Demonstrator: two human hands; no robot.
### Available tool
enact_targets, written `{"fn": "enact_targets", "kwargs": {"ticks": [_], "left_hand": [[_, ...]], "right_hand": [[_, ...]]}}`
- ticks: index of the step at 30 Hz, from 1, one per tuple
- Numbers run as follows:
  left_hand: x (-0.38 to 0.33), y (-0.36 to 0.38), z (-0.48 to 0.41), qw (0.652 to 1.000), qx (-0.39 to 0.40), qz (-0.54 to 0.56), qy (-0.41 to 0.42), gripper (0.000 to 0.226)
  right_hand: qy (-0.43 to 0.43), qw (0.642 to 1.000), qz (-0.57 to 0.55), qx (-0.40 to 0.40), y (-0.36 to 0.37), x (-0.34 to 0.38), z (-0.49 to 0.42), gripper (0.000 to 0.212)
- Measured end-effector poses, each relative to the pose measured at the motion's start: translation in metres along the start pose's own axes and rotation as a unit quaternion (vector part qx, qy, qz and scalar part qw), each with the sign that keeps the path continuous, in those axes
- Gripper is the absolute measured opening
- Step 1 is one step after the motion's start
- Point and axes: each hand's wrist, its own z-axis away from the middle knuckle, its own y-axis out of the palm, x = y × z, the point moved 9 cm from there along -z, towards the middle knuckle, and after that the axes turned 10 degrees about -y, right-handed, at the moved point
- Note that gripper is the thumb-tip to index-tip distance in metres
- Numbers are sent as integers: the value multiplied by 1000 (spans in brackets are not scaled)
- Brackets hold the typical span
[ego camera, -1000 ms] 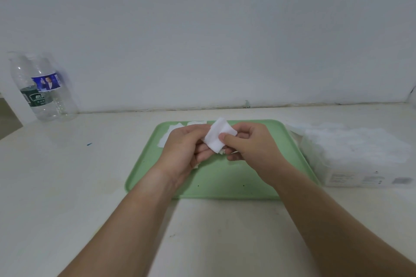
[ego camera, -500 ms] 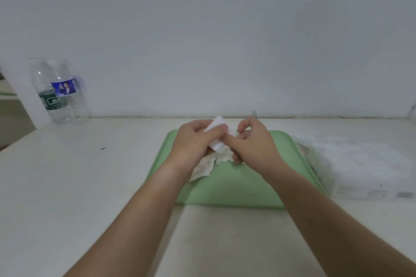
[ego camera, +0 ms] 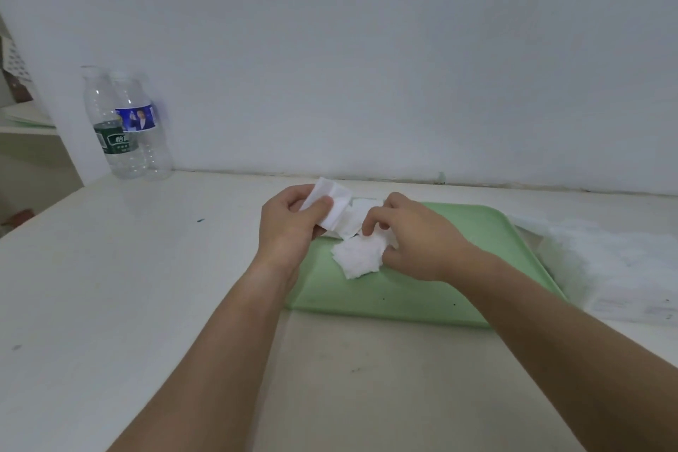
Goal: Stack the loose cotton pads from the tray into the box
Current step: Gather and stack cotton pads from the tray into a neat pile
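Tray (ego camera: 477,268), pale green and shallow, lies on the white table (ego camera: 146,286) at 12 o'clock from the person, with both bare forearms reaching in over its near rim. The left hand (ego camera: 290,227) is raised over the tray's 10 o'clock corner. Its grip is closed on the held pads (ego camera: 332,205), a small squared sheaf of white cotton standing up out of the fist, with the thumb pressed across the front face and the fingers behind.

At 3 o'clock from that hand and lower down, the right hand (ego camera: 414,242) rests on the tray with its fingers curled. Its grip is narrow, closed about the right edge of the loose pads (ego camera: 361,257): the index tip is on their far edge and the thumb at their near edge. These loose pads lie flat on the tray floor in an untidy overlapping heap, left of the tray's middle. One more white pad shows behind them, between the two hands.

The box (ego camera: 620,268) sits at 3 o'clock of the tray, just beside its right rim. It is clear-walled and full of white, but too blurred to make out its edges or opening.

Two clear plastic bottles (ego camera: 128,128) stand side by side at 10 o'clock, against the wall, one with a green label and one with a blue label.
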Motion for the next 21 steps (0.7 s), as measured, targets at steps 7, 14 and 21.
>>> {"fn": "enact_targets", "kwargs": {"ticks": [7,14,21], "left_hand": [[2,-2,0,1000,8,17,-5,17],[4,0,2,1000,8,9,-13,17],[6,11,10,999,27,-15,-20,14]], "right_hand": [[-10,999,26,-17,10,1,-7,20],[-2,981,-154,-114,-1,-16,6,15],[4,969,-173,-178,7,-21,16,28]]}}
